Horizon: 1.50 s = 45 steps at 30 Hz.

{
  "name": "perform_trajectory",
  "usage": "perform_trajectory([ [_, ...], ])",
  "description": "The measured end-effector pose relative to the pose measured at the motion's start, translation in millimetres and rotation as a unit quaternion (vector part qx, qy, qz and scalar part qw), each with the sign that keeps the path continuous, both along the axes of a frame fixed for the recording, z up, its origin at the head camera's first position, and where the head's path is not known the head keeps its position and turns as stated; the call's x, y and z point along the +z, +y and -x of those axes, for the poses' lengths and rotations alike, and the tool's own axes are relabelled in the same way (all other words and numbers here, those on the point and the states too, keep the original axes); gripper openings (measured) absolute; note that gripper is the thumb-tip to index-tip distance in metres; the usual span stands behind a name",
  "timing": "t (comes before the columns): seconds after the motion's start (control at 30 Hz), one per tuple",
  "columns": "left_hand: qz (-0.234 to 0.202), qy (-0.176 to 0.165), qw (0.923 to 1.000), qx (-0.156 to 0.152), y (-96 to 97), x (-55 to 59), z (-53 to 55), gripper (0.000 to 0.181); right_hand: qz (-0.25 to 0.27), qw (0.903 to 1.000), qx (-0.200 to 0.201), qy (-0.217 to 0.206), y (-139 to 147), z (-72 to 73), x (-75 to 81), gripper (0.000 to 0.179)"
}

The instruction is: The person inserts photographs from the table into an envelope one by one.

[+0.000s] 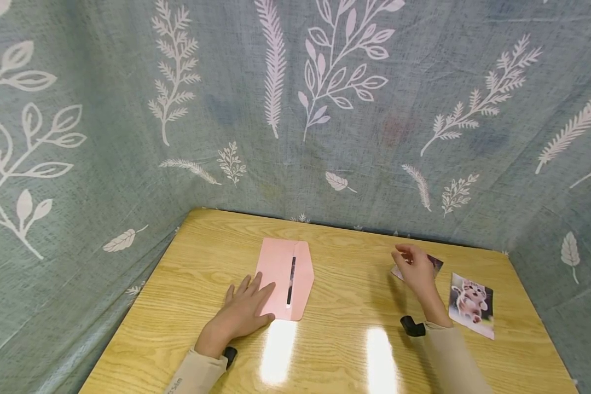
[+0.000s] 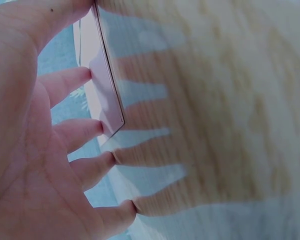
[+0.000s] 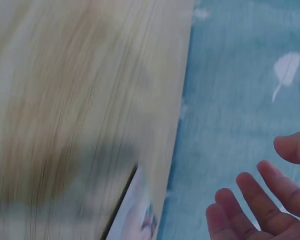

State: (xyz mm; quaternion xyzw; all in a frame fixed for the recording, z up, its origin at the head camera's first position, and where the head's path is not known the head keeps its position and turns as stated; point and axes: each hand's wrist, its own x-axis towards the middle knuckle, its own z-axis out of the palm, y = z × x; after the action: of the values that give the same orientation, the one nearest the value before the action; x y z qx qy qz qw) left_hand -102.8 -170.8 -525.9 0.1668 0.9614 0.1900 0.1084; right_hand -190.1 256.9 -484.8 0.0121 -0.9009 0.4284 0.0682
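One pink envelope lies on the left half of the wooden table, its flap side to the right, with a margin of wood between it and the far edge. One narrow dark strip shows along it beside the flap; whether this belongs to something inside, I cannot tell. The left hand is spread wide at the envelope's near left side, some fingertips on the pink paper and others on the wood. A broad stretch of tabletop runs from the envelope to two photos at the right. The farther photo sits partly hidden behind the right hand, whose fingers are loosely bent, with the thumb apart from them in the right wrist view. The second, a kitten photo, lies just beside it, nearer and farther right, with a band of wood before the table's right edge. Two hands are in view, in two pale sleeves. A leaf-patterned cloth hangs along the far edge.
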Motion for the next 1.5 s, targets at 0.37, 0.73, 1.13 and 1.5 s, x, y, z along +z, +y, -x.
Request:
perform_trajectory([
  [0.37,0.0,-0.001,1.0,0.004,0.8,4.6,-1.4,0.074,-0.05,0.9945,-0.086,-0.033,46,11.0,-2.2,0.047],
  [0.73,-0.005,-0.004,1.0,0.007,0.4,1.3,-0.7,0.075,-0.142,0.9853,-0.091,-0.027,82,18.0,-13.8,0.057],
  [1.13,0.0,0.002,1.0,0.008,0.2,-1.3,0.5,0.075,-0.251,0.9585,-0.055,-0.123,107,21.4,-33.0,0.081],
  [1.5,0.002,-0.003,1.0,0.008,0.4,-0.1,-0.3,0.075,-0.26,0.9434,-0.054,-0.199,107,21.9,-27.0,0.084],
])
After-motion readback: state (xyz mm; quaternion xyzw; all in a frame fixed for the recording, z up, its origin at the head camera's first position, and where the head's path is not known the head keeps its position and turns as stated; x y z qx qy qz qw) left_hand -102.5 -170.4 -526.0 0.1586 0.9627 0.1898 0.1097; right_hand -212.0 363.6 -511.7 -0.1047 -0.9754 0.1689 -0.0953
